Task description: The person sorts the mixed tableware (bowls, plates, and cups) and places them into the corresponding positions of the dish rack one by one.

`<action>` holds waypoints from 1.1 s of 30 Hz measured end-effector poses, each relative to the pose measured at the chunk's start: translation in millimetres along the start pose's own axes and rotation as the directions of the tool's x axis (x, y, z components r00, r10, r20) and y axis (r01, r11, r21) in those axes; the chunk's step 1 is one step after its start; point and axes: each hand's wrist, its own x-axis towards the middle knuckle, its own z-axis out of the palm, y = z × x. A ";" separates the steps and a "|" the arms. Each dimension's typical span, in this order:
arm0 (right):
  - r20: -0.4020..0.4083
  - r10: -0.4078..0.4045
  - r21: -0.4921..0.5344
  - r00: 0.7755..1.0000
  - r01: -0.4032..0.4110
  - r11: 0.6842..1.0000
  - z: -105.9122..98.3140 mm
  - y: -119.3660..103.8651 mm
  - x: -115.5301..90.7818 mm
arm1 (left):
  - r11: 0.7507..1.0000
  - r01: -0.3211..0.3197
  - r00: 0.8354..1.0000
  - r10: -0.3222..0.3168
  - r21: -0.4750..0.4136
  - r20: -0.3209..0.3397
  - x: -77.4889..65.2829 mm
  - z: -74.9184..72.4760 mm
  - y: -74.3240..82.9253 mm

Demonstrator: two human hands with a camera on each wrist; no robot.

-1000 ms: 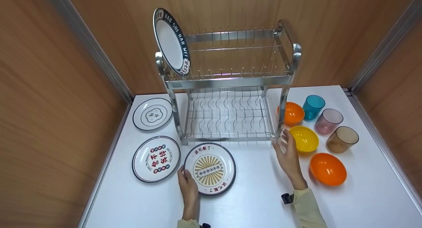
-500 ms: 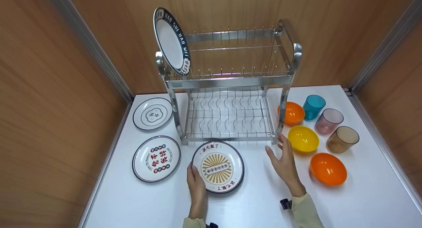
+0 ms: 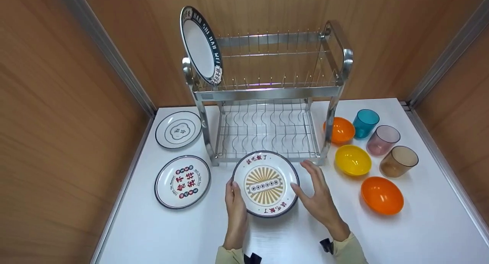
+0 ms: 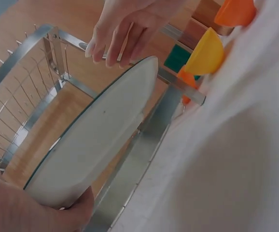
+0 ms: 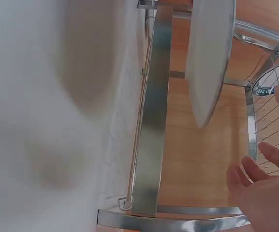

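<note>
The left hand (image 3: 237, 210) pinches one sunny plate (image 3: 265, 184) above the table (image 3: 153, 237). The right hand (image 3: 323, 204) spreads its fingers beside it. One rack (image 3: 267, 93) holds one dark-rimmed plate (image 3: 200, 48); two flat plates (image 3: 182, 182), three bowls (image 3: 382, 195), three cups (image 3: 399, 161) sit around.

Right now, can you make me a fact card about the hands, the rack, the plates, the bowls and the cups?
Left hand: holds the sunburst plate by its left edge
Right hand: beside that plate's right edge, not gripping it
Rack: metal, two tiers; dark-rimmed plate standing at top left
Other plates: grey-print plate, red-print plate, both lying flat on the left
Bowls: back orange bowl, yellow bowl, front orange bowl
Cups: blue cup, pink cup, brown cup
</note>
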 end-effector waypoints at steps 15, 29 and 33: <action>0.141 -0.294 -0.039 0.945 0.302 0.952 13.8 -32.1 -13.2 | 0.992 -0.012 0.994 0.025 -0.127 0.105 -16.7 18.0 31.3; 0.135 -0.353 -0.281 0.926 0.378 0.882 23.1 -36.1 -13.9 | 0.988 -0.052 0.973 0.083 -0.144 0.215 -32.9 23.4 59.9; 0.078 -0.380 -0.280 0.922 0.386 0.879 24.2 -35.1 -13.5 | 0.984 -0.085 0.966 0.120 -0.157 0.228 -33.9 25.2 63.8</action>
